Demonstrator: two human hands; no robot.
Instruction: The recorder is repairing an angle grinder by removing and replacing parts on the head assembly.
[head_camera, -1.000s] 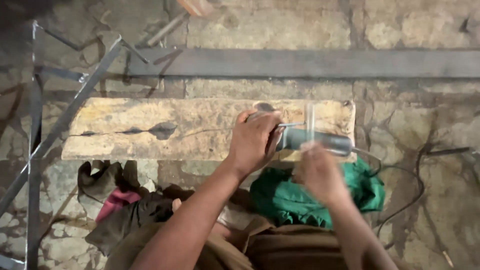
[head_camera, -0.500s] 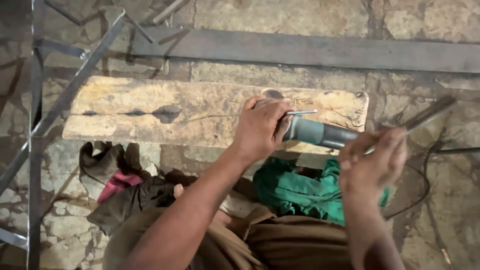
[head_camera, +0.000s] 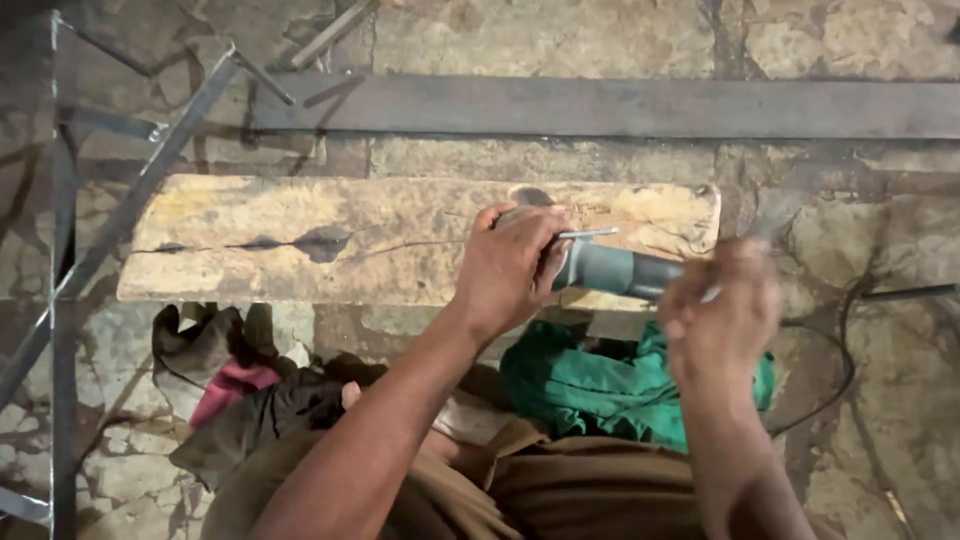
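Two hands meet one grey angle grinder (head_camera: 620, 270): left hand (head_camera: 510, 265) fingers clenched over its head, its body running rightward toward the blurred right hand (head_camera: 720, 315), whose grip I cannot tell.

Two hands, left hand (head_camera: 510, 265), right hand (head_camera: 720, 320), one grey angle grinder (head_camera: 620, 270), one wooden plank (head_camera: 330, 240), one green cloth (head_camera: 590, 385)

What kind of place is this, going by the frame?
Likely a small metalworking or welding workshop, worked at floor level. The left hand grips an angle grinder on a worn wooden plank, a welded steel frame and a flat steel bar lie on the cracked stone floor.
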